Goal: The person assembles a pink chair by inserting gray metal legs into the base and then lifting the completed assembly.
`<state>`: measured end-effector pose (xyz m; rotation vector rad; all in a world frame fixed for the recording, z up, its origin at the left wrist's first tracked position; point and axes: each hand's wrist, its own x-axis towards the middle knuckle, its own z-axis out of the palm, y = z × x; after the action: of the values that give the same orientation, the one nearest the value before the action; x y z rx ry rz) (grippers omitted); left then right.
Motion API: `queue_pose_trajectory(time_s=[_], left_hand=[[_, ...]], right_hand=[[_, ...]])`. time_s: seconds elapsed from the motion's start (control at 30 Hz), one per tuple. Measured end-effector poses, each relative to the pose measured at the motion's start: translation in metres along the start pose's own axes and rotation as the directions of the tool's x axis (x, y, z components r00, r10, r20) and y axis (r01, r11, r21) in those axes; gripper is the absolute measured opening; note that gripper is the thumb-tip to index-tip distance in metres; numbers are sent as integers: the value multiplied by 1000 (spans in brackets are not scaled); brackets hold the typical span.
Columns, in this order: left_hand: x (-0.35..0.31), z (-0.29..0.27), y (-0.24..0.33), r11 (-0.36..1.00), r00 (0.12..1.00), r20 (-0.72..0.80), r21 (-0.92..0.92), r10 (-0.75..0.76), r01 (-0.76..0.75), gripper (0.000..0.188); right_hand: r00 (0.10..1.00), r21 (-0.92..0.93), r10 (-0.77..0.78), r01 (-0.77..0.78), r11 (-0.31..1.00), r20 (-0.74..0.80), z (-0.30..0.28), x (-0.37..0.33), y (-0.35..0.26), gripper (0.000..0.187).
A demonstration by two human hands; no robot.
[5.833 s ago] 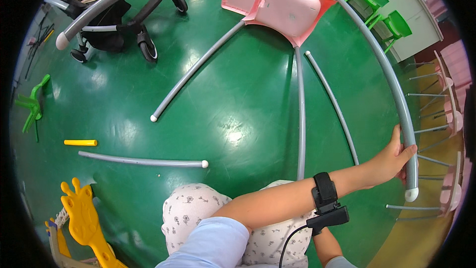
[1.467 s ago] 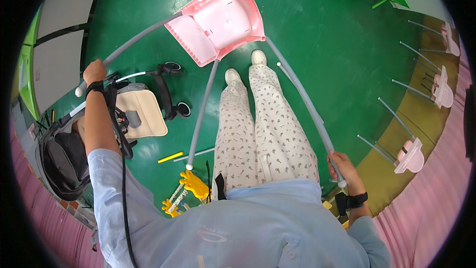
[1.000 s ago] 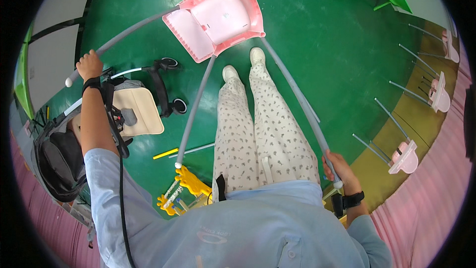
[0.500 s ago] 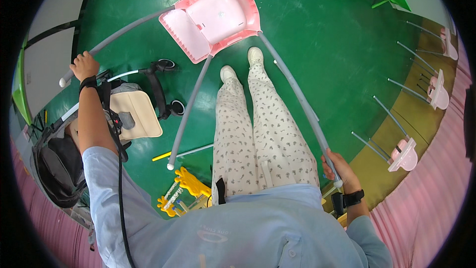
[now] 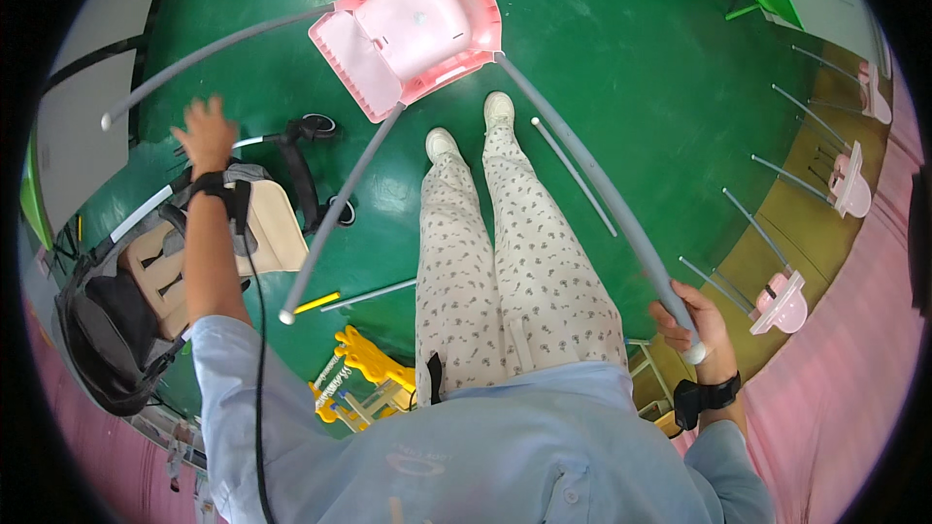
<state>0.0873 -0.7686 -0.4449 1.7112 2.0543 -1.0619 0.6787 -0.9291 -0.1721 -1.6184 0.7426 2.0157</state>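
Left hand (image 5: 206,131) had let go of grey leg (image 5: 209,53), fingers spread, just below it; right hand (image 5: 691,318) gripped other leg (image 5: 592,189), long axis running up to pink chair (image 5: 408,24).

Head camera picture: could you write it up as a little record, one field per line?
Place: green floor
Main object: pink chair upside down, with long grey legs
Right hand: gripping the end of one grey leg
Left hand: raised, open, just below another grey leg, not gripping it
Nearby: stroller, yellow toy, loose grey rod on the floor
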Motion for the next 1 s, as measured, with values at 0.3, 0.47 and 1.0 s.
queue_pose_trajectory(time_s=[0.3,0.47,1.0], left_hand=[[-97,90,27,720,576,790,-524,210,455,73],[-120,121,36,827,809,566,-523,156,207,51],[-164,192,21,735,872,475,-632,118,245,56]], right_hand=[[1000,58,-3,2,998,23,75,-26,-14,33],[999,-35,-28,29,999,43,115,-2,-11,40],[974,-892,-135,-106,440,-182,159,38,6,47]])
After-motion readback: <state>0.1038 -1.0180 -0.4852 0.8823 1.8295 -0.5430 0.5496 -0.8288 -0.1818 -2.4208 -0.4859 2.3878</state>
